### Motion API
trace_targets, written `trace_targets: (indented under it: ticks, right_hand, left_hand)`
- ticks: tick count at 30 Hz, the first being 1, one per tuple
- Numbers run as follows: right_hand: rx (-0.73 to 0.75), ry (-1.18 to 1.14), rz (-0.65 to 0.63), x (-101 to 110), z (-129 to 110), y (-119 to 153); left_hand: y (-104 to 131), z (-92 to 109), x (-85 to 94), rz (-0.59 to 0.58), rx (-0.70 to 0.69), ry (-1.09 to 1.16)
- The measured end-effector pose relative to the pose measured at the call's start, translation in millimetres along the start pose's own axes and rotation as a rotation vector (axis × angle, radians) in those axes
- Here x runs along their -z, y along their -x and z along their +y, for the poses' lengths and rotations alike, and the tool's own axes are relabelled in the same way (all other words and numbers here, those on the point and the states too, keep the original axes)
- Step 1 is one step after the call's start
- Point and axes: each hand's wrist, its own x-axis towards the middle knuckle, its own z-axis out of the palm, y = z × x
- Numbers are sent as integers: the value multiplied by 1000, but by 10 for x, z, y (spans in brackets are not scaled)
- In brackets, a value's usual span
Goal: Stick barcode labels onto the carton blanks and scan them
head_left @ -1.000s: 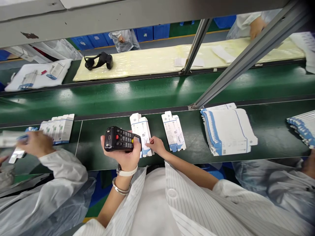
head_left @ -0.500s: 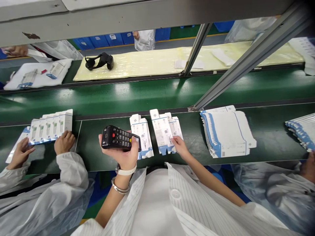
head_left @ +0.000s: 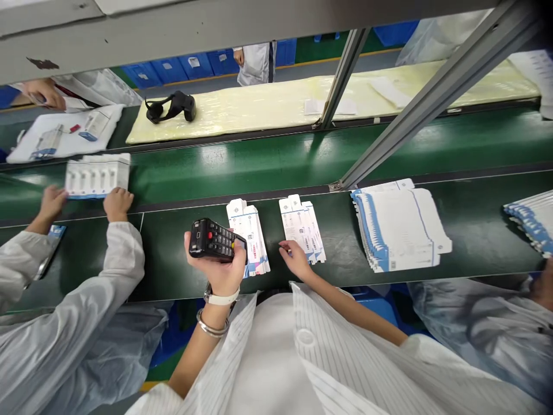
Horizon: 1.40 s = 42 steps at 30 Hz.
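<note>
My left hand is closed around a black handheld barcode scanner with a keypad, my thumb resting on its keys. Partly behind the scanner lies a pile of flat white and blue cartons. My right hand holds nothing, its fingers loosely bent and a little apart. It sits at the lower left edge of a second small pile of flat cartons, which carry printed codes. I cannot tell whether it touches them.
A larger carton stack lies to the right, near a metal post. On the left, a co-worker's hands hold a row of boxes over the green conveyor belt. A black headset rests beyond it.
My right hand has moved slightly left and down, off the carton it was touching. The right pile shows fewer cartons. The co-worker's row of boxes has moved forward onto the belt.
</note>
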Motion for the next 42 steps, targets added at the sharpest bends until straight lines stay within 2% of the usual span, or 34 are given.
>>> trace_targets:
  ticks: [4,7,10,14,20,28,30,33,35,37,39,42]
  right_hand:
    - [32,-30,-88,-279,-222,-64]
    - [9,-1,-79,-424,-369,-190]
    - [-44,52,-44,-500,-471,-345]
    - [-97,72,-54,-507,-493,-479]
    - [-141,-56,-140,-379,-448,-530]
    - [-260,-335,-139,112,-289,-467]
    - [-276,-371,-171,100,-274,-437]
    - [-263,-382,-195,-69,-338,-402]
    - [-236,-368,-161,-182,-397,-392]
    - [-210,-347,-106,-204,-408,-399]
    - [-204,-317,-50,-88,-328,-425]
    - [-237,-221,51,301,-53,-482]
  left_hand:
    - [4,-8,24,-9,-45,9]
    - [-1,18,38,-21,-73,32]
    - [-7,45,47,-24,-79,38]
    - [-11,36,59,-1,-112,35]
    - [-58,-11,94,14,-118,37]
    - [-81,-5,61,38,-68,68]
    - [-71,-16,43,24,-19,73]
    - [-67,-39,40,13,1,92]
    - [-73,-52,55,21,-5,96]
    - [-78,-62,74,38,-5,86]
    - [-75,-69,85,57,-4,75]
    - [-49,-69,76,94,5,61]
